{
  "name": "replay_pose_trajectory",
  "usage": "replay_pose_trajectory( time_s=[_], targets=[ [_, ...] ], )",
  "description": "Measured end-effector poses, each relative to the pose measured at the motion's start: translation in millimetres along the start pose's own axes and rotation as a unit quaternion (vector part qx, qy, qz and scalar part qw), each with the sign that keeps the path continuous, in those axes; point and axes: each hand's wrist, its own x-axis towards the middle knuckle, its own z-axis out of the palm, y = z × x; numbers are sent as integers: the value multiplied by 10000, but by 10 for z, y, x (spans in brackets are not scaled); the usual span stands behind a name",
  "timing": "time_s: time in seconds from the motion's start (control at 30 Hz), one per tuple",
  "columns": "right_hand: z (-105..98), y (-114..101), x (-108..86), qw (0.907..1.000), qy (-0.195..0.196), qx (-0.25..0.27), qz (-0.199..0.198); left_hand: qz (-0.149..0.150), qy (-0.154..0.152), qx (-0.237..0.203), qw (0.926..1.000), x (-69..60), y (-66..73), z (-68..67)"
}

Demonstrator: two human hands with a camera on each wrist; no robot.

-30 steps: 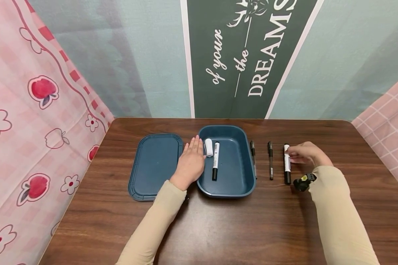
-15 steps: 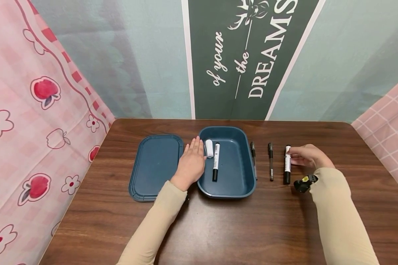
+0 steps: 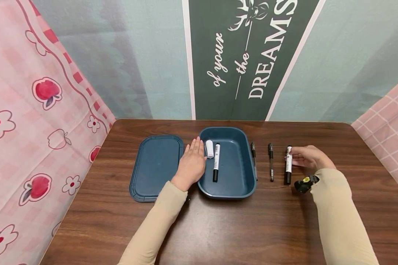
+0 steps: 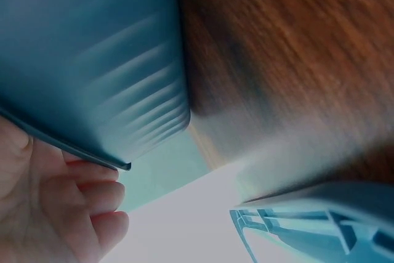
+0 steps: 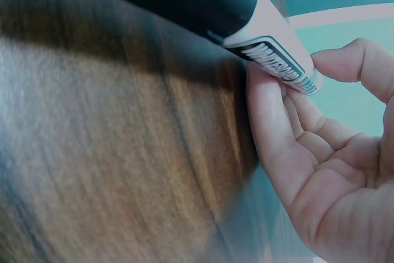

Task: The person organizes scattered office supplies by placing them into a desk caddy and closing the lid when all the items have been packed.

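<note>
My left hand (image 3: 191, 163) rests with straight fingers along the left rim of a blue plastic box (image 3: 251, 176); the left wrist view shows its fingers (image 4: 101, 198) at the rim. Inside the box lie a white-and-black marker (image 3: 216, 162) and a white object with a clip (image 3: 209, 149), its kind unclear. At the right, my right hand (image 3: 310, 157) pinches the upper part of another white-and-black marker (image 3: 288, 163) between thumb and fingers. Up close in the right wrist view, that marker's printed white barrel (image 5: 277, 47) sits between the fingertips.
A flat blue lid (image 3: 156, 167) lies left of the box. Two slim black pens are on the right side: one pen (image 3: 253, 156) against the box wall, one pen (image 3: 271, 162) further right. The brown wooden table (image 3: 238, 232) meets a curtain (image 3: 146, 73) at its back edge.
The marker in my right hand has tilted slightly, its upper end shifting a little to the right with the fingers. My left hand stays at the box rim.
</note>
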Motion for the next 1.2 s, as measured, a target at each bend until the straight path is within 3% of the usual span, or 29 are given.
replay_pose_trajectory(
  time_s=[0.53, 1.03, 1.2],
  targets=[
    [-23, 18, 19, 9980, -210, 590, -14, -56, -125, -1, 9999, 5, -8, 4],
    [-32, 26, 2, 9988, -149, 467, 41, -27, -136, -41, 9999, -5, 4, -10],
    [-52, 44, 29, 9947, -319, 977, 12, -20, -94, -22, 10000, -7, 4, -17]
  ],
)
